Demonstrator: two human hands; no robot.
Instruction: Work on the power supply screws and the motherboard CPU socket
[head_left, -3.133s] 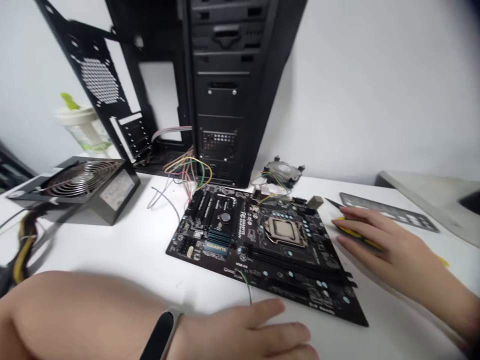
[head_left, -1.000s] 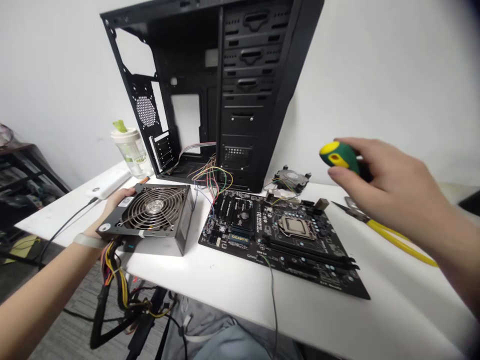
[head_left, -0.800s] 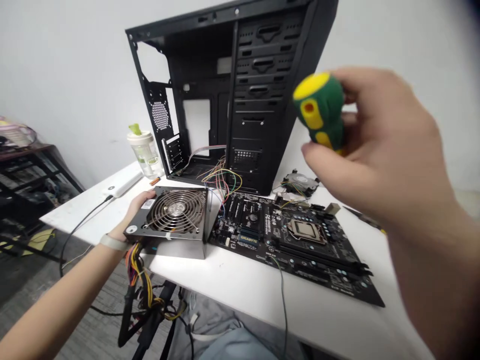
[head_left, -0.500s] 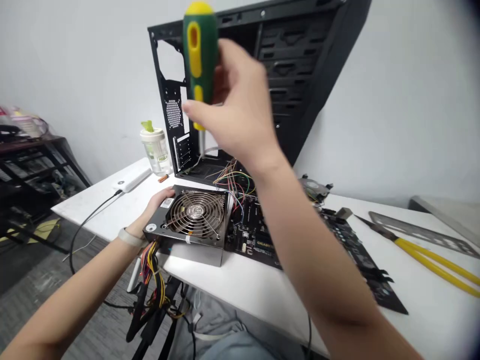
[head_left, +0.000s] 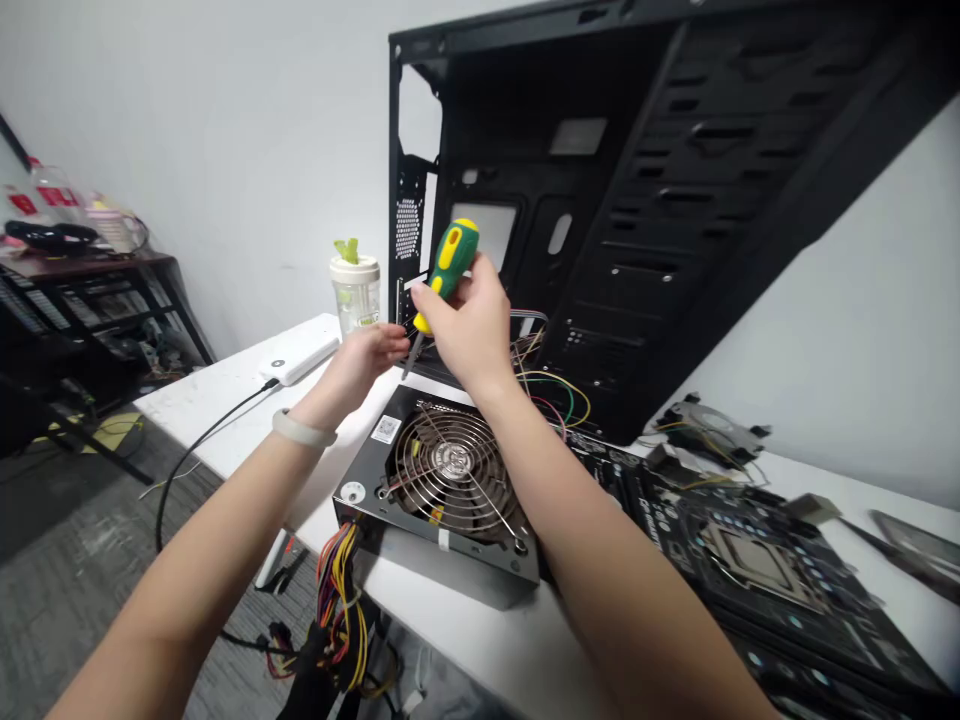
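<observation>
My right hand point(head_left: 472, 320) grips a green and yellow screwdriver point(head_left: 453, 258), its handle tilted up and its metal shaft pointing down to the left. Close beside the shaft is my left hand point(head_left: 367, 360), its fingers stretched towards the tool; I cannot tell whether they touch it. Below both hands a black power supply point(head_left: 487, 560) lies on the table, its round fan grille point(head_left: 454, 460) facing up. A bundle of coloured cables point(head_left: 341, 590) hangs from its near left corner. Behind stands a black computer case point(head_left: 637, 200) with its side open.
A motherboard point(head_left: 757, 565) lies at the right, with a cooling fan point(head_left: 709, 430) behind it. On the left of the white table point(head_left: 225, 390) are a white power bank point(head_left: 300, 362) with a black cable and a lidded cup point(head_left: 355, 290). Thin coloured wires point(head_left: 559, 385) trail from the case.
My left hand has left the power supply and risen towards the screwdriver. My right hand has lowered the screwdriver and tilted it. The view has shifted, bringing the case closer.
</observation>
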